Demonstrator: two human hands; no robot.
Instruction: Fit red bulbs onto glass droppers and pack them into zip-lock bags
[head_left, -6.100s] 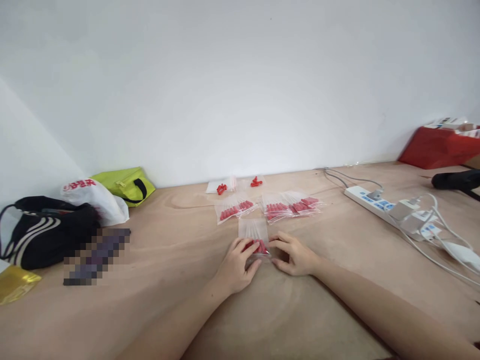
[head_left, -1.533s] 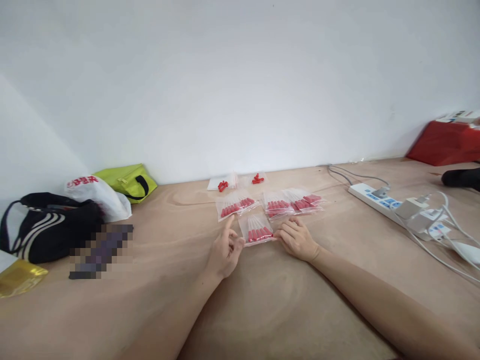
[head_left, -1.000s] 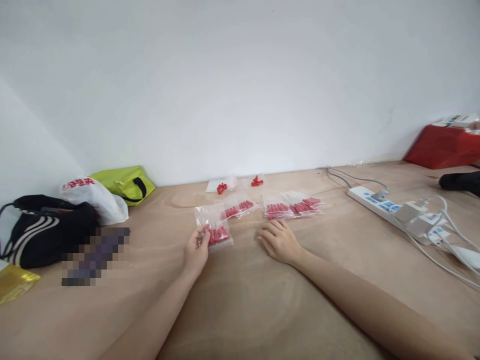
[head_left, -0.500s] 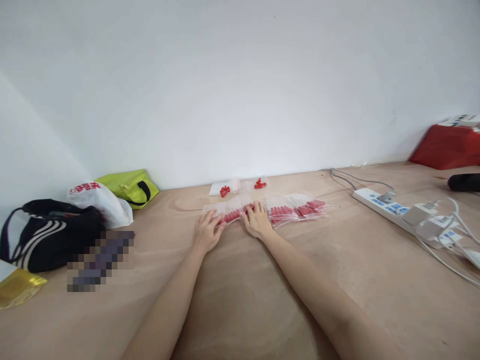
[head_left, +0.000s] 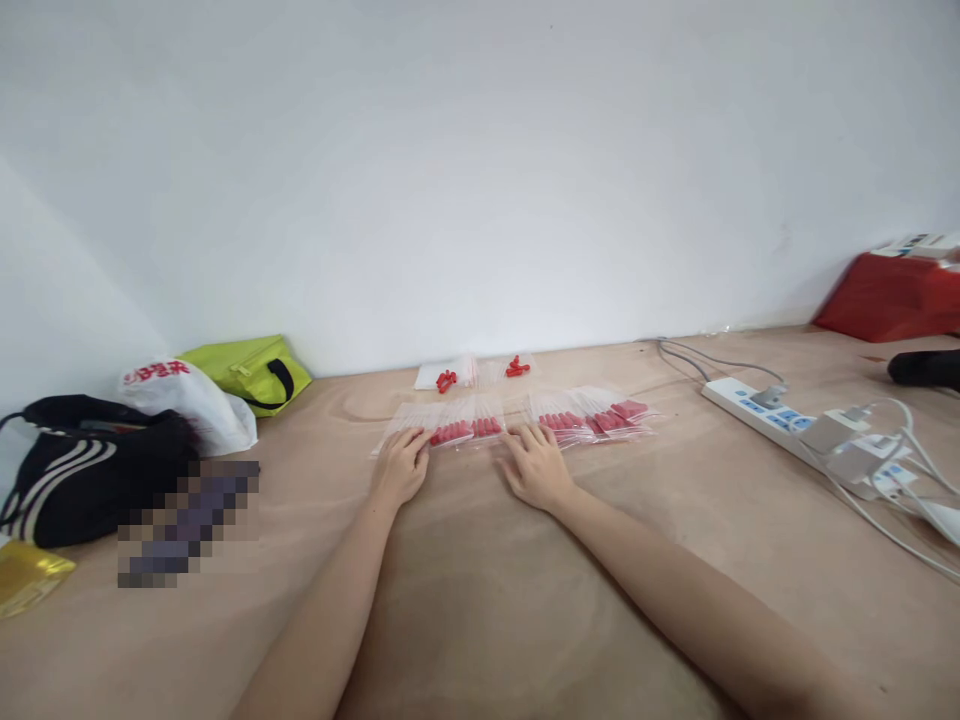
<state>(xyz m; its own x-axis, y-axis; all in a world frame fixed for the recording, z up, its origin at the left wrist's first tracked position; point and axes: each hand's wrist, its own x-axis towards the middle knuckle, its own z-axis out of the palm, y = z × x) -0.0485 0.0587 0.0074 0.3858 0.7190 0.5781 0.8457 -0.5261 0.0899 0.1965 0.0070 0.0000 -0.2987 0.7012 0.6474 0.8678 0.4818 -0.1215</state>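
Small clear zip bags (head_left: 487, 406) lie overlapped in a row, with red pieces (head_left: 451, 432) showing inside them. My left hand (head_left: 403, 467) rests at the row's left end, fingers lying close together over the near edge of the bags. At a gap in the middle of the row is my right hand (head_left: 538, 467), its fingers slightly apart and the tips by the near edges of the bags. To its right lie more bags with red pieces (head_left: 561, 421). Neither hand lifts anything.
Behind the row, by the wall, are loose red pieces (head_left: 446, 381) on plastic bags and a second red cluster (head_left: 517, 367). A power strip (head_left: 757, 408) with chargers and cables lies right. A black bag (head_left: 105, 470), white plastic bag (head_left: 187, 400) and lime-green bag (head_left: 244, 370) sit left.
Both hands have drawn back slightly toward me; the right has also moved right, the left a little left. The left bags are now fanned further left, and a gap shows mid-row.
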